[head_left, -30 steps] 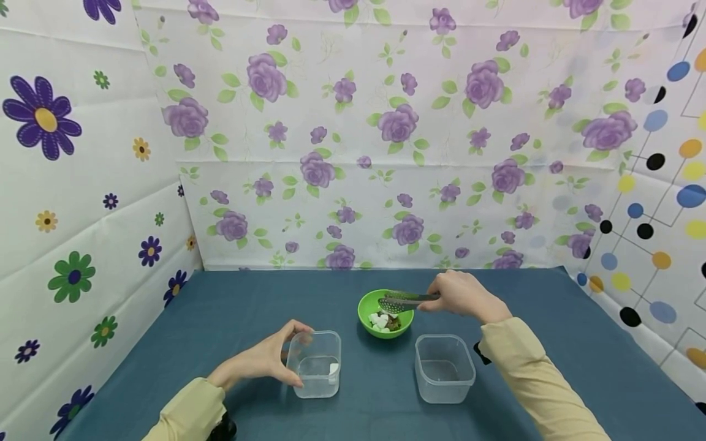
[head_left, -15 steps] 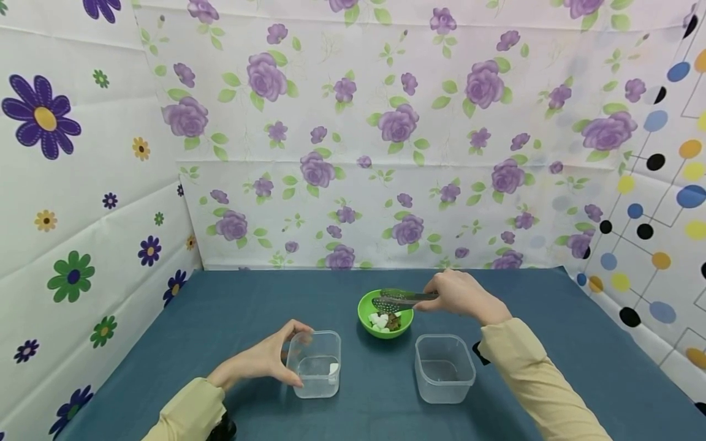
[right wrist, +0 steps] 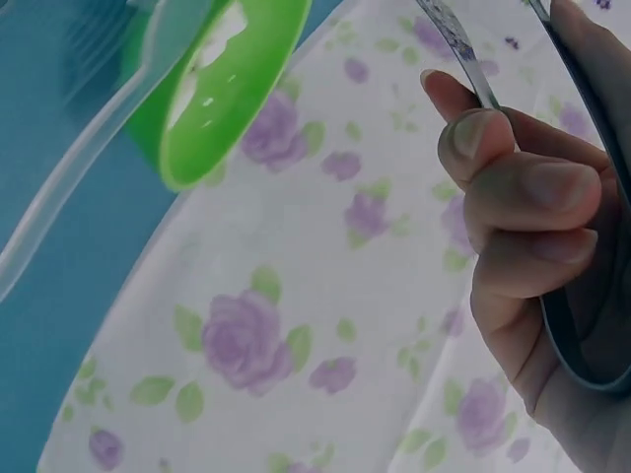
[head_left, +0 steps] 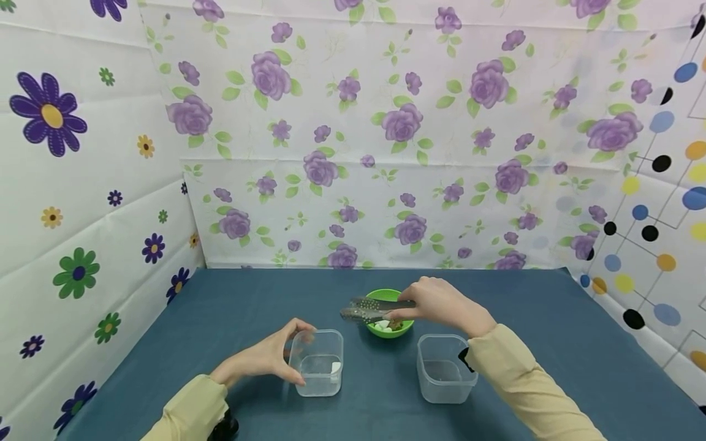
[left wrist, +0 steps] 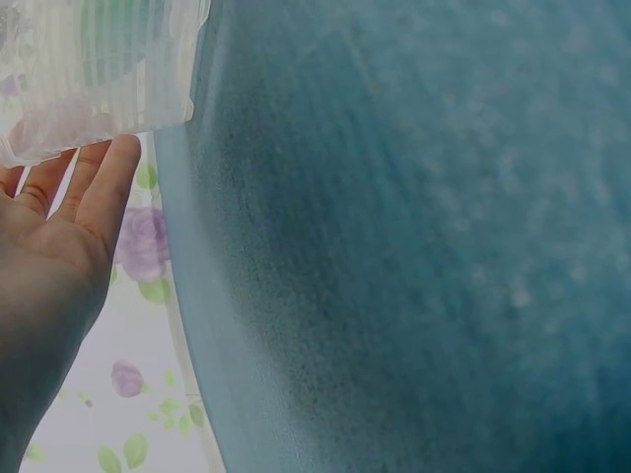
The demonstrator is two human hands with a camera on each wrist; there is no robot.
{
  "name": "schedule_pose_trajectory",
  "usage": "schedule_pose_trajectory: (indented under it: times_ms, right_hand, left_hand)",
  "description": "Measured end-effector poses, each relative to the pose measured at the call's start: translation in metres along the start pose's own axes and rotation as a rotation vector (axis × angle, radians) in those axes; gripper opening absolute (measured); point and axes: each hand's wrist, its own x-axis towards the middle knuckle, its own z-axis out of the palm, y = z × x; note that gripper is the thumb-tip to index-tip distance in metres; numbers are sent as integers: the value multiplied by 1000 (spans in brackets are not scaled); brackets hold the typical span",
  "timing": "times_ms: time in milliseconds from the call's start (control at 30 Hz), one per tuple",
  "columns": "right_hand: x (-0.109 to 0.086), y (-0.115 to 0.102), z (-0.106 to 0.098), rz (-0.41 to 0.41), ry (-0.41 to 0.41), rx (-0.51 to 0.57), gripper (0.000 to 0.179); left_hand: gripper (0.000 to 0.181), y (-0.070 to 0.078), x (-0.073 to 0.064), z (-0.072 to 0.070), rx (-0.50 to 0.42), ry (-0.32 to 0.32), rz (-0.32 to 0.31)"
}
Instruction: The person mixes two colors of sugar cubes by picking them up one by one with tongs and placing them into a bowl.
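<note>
In the head view my left hand (head_left: 270, 357) grips a clear plastic container (head_left: 317, 384) from its left side, thumb in front and fingers behind. A small white piece (head_left: 336, 367) lies inside it at the right. My right hand (head_left: 441, 304) holds metal tongs (head_left: 361, 310) with perforated tips, above and partly left of a green bowl (head_left: 389, 332). White chunks (head_left: 382, 326) and brownish pieces (head_left: 396, 325) show in the bowl. Whether anything sits between the tongs' tips cannot be made out. The right wrist view shows the fingers curled round the tongs' arms (right wrist: 463, 49).
A second clear plastic container (head_left: 445, 392) stands at the right, below my right forearm. Blue cloth (head_left: 265, 294) covers the table. Behind it hangs a flowered curtain (head_left: 342, 202), with patterned sheets at both sides.
My right hand has carried the tongs leftward, from over the bowl to past its left rim. The left hand stays on its container. The head view has shifted slightly.
</note>
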Motion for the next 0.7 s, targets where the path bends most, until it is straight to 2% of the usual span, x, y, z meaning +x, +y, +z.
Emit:
schedule_pose_trajectory:
  times_ms: [333,433,567,700]
  right_hand:
    - [10,-22,5,-98,-32,14,34]
    - [15,-29,5,-160,-41,-22,32]
    - [25,-40,5,-222,-65,-94,40]
    - [34,-49,6,-247,-79,-189,32]
  left_hand:
    - [71,1,0,1,-1,-5,0]
    - [70,2,0,1,1,-6,2]
    - [69,2,0,1,9,1,3]
    - [68,2,0,1,17,14,-4]
